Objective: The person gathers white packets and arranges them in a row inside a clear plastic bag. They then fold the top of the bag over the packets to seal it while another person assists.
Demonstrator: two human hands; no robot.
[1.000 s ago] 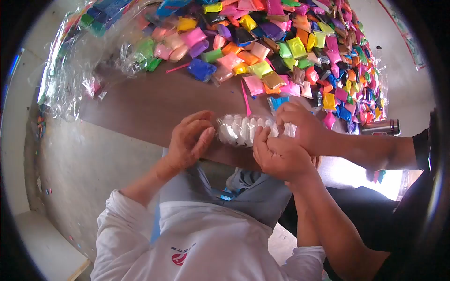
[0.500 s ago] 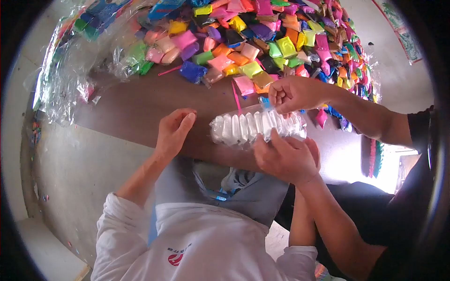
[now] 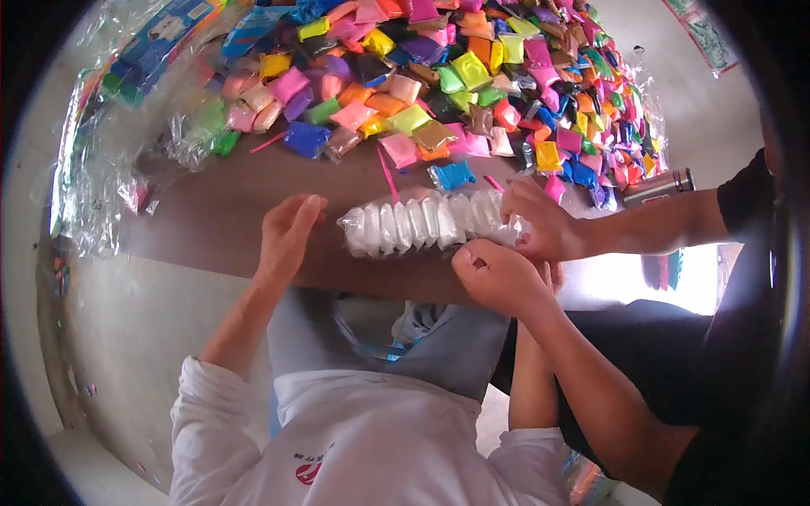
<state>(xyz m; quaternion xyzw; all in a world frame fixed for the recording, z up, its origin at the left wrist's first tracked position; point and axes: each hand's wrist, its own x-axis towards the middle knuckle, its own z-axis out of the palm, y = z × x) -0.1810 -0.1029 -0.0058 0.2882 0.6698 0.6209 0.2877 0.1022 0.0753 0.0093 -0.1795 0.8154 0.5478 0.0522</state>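
Observation:
A clear plastic bag holding a row of several white packets point(image 3: 405, 223) lies near the table's front edge. Left of it is my left hand point(image 3: 289, 232), raised apart from the bag, fingers curled in against the thumb and nothing visible in them. My right hand point(image 3: 554, 275) is at the bag's right end, mostly covered by a co-worker's hands, so its grip is hidden. One co-worker's hand point(image 3: 540, 221) is on the bag's right end; the other hand point(image 3: 499, 274) is closed just in front. Behind the bag lie a blue packet point(image 3: 453, 174) and a pink strip point(image 3: 387, 175).
A large heap of small coloured packets point(image 3: 472, 72) covers the back of the brown table point(image 3: 211, 202). Crumpled clear plastic wrap point(image 3: 101, 185) hangs at the left edge. A metal cylinder point(image 3: 660, 187) stands at the right, behind the co-worker's arm.
The co-worker's upper hand has come down onto the bag's right end, and the lower hand has closed. The blue packet is uncovered. The whole view has shifted slightly.

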